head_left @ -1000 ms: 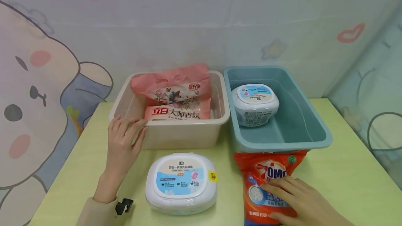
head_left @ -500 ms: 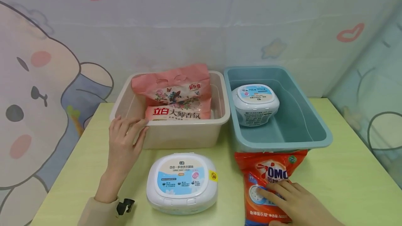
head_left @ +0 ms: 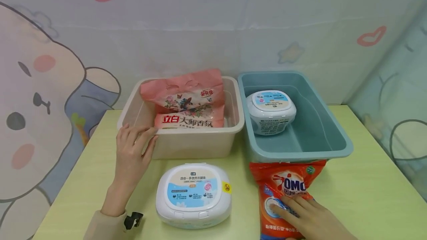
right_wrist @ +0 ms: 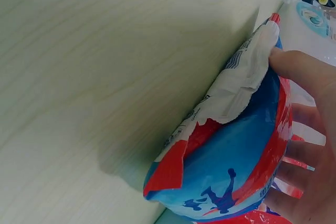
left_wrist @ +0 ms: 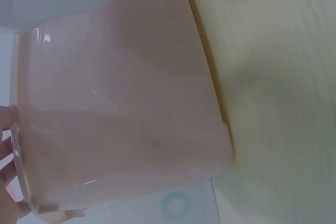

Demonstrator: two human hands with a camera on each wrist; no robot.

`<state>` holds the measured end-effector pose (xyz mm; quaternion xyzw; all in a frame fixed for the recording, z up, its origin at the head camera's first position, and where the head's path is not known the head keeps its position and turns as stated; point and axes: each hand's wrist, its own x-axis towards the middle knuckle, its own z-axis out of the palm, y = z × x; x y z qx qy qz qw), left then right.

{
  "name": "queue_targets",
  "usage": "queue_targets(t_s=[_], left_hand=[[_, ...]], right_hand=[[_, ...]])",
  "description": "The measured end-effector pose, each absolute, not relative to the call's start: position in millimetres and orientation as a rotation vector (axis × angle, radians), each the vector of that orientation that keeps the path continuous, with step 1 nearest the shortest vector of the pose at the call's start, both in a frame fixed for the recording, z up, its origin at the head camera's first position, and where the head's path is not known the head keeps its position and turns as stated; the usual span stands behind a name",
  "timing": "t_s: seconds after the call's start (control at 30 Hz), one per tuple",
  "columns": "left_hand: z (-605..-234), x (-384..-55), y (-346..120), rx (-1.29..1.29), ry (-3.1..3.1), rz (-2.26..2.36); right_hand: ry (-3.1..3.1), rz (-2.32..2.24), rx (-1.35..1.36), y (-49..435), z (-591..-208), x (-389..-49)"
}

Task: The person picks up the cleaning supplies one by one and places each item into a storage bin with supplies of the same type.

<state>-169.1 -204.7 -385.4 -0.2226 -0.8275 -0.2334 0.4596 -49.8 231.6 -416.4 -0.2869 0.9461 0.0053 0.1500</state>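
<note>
My left hand holds the near left rim of the white basin, fingers over the edge. In the left wrist view, the fingertips show at the basin's rim. A pink bag of washing powder leans inside this basin. The right hand grips a red bag of washing powder lying before the blue basin. Its fingers spread across the bag's front; in the right wrist view the thumb presses the blue-and-white end of it. A white lidded tub sits between my hands.
The blue basin stands beside the white one, a second white lidded tub inside at its left. A printed cloth hangs behind the table.
My right hand has shifted slightly on the red bag; its thumb has moved down towards the bag's near end. The left hand stays at the white basin's rim.
</note>
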Motion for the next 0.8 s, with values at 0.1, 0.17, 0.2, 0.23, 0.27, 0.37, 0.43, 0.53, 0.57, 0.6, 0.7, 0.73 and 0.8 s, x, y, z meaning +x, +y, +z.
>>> queue_targets(t_s=[0.1, 0.17, 0.2, 0.23, 0.27, 0.37, 0.43, 0.53, 0.57, 0.6, 0.7, 0.73, 0.8], left_hand=[[-385.7, -168.9, -205.5, -0.548, -2.025, -0.575], [-385.9, -169.0, -205.5, -0.55, -2.017, -0.577], [-386.1, -169.2, -205.3, -0.553, -2.014, -0.578], [-386.1, -169.6, -205.1, -0.556, -2.012, -0.578], [-386.0, -169.9, -204.7, -0.561, -2.009, -0.58], [-386.0, -170.2, -204.1, -0.569, -2.006, -0.58], [-386.0, -169.9, -204.0, -0.571, -2.007, -0.578], [-385.5, -169.2, -204.1, -0.568, -2.014, -0.575], [-385.2, -169.0, -204.1, -0.566, -2.017, -0.575], [-385.0, -168.8, -204.2, -0.564, -2.02, -0.575], [-384.2, -168.4, -204.3, -0.559, -2.027, -0.574], [-384.1, -168.1, -204.2, -0.557, -2.03, -0.572], [-384.0, -167.8, -204.1, -0.553, -2.035, -0.571]], right_hand=[[2.699, -0.001, -0.811, 229.3, -416.0, -50.3], [2.692, 0.002, -0.81, 228.5, -415.9, -50.8], [2.69, 0.004, -0.81, 228.3, -415.9, -50.9], [2.692, 0.009, -0.813, 228.3, -415.9, -51.1], [2.694, 0.013, -0.816, 228.3, -416.0, -51.2], [2.688, 0.011, -0.811, 228.4, -417.3, -51.5], [2.683, 0.002, -0.804, 228.4, -418.1, -51.7], [2.68, -0.005, -0.795, 228.1, -419.5, -52.0], [2.681, -0.007, -0.794, 227.9, -419.7, -52.1], [2.682, -0.005, -0.793, 227.6, -420.0, -52.1], [2.685, 0.002, -0.796, 226.9, -420.8, -51.8], [2.685, 0.004, -0.792, 226.6, -421.0, -51.8], [2.687, 0.002, -0.791, 226.4, -421.9, -51.2]])
